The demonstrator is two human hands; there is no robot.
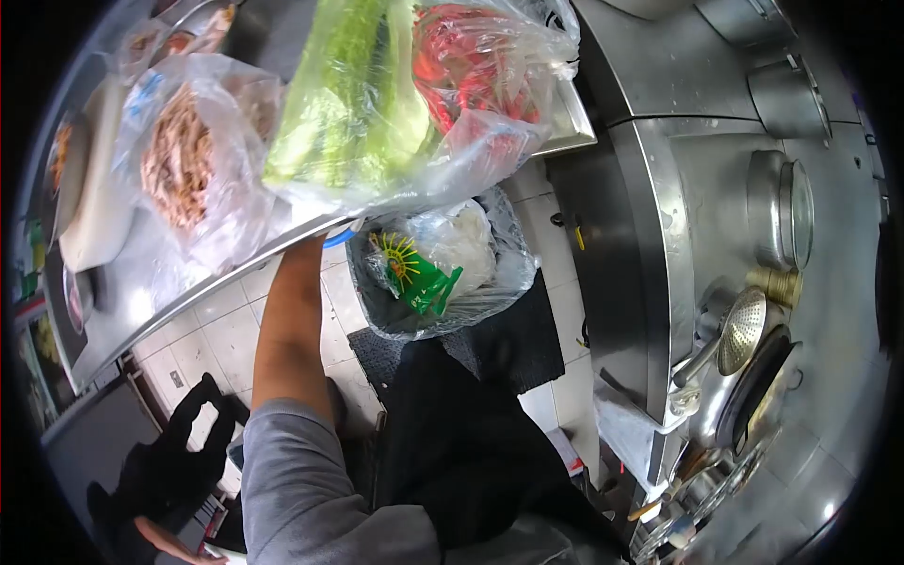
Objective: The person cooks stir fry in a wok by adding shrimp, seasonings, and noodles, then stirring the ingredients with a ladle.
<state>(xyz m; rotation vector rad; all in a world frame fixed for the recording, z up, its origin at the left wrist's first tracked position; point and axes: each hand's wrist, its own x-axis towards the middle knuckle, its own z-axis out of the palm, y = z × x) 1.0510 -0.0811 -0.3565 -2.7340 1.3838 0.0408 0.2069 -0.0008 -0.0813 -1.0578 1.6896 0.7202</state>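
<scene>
One bare forearm (294, 320) in a grey sleeve reaches forward below the steel counter's edge (254, 264). The hand at its end is hidden under the counter, beside a blue rim (339, 237). On the counter lie a clear bag of celery (334, 122), a clear bag of red chillies (461, 71) and a clear bag of shredded brown food (179, 160). Below the counter, right of the forearm, is a lined bin (381, 315) holding a green wrapper (424, 282) and clear plastic. Neither hand shows.
A dark mat (537, 330) lies on the tiled floor under the bin. To the right, a steel counter (697, 169) bears pots, a perforated ladle (742, 330) and a dark pan (761, 386). Another person (160, 471) in black is at the lower left.
</scene>
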